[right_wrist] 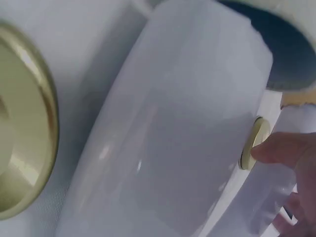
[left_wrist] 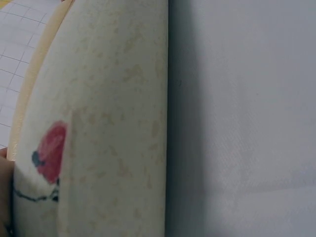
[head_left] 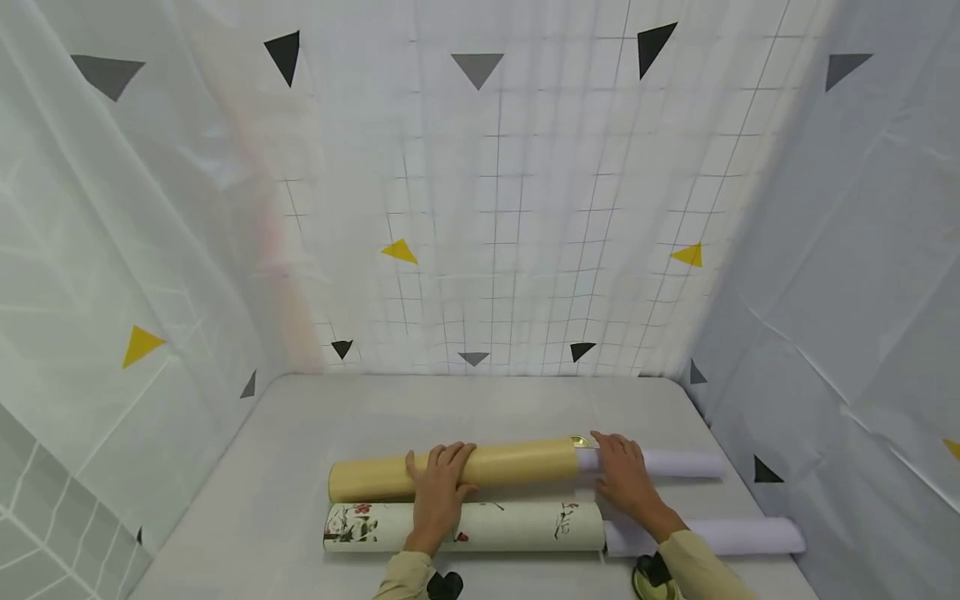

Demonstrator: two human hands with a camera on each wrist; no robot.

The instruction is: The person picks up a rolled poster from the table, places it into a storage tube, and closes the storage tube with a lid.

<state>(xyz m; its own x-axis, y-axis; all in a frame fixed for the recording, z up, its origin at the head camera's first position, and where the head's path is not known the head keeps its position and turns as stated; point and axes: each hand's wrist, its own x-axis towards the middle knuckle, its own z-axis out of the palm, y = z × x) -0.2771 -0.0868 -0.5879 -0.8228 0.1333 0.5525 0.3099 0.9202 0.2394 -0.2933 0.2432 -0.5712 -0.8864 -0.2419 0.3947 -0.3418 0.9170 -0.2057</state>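
Nearest to us, at 5 o'clock in the head view, a gold lid (head_left: 652,590) lies on the table by the right sleeve (head_left: 697,567), partly hidden. Next, at 6 o'clock, we see the printed tube (head_left: 517,527) lying on its side, pale, with red flowers and dark twigs. The left wrist view shows us tan flecks and one red blossom on it. From its 3 o'clock end sticks the near roll (head_left: 712,537), smooth and lilac.

Just beyond the printed tube, and roughly alongside it, lies the yellow tube (head_left: 517,463), with the far roll (head_left: 686,463), also lilac, reaching out toward 3 o'clock. Our left hand (head_left: 438,487) reaches across the printed tube and rests on the yellow tube, fingers spread, thumb on the near side. At 3 o'clock from it, our right hand (head_left: 624,479) lies over the far roll near the yellow tube's mouth. At 10 o'clock from that hand shows a second lid (right_wrist: 259,133), also gold; in the right wrist view a fingertip touches its rim. We cannot tell whether the right hand pinches the lid or grips the roll.

Farther off, the white table (head_left: 480,408) ends at 12 o'clock against a pale sheet (head_left: 540,208) with grid lines and black, grey and yellow triangles.
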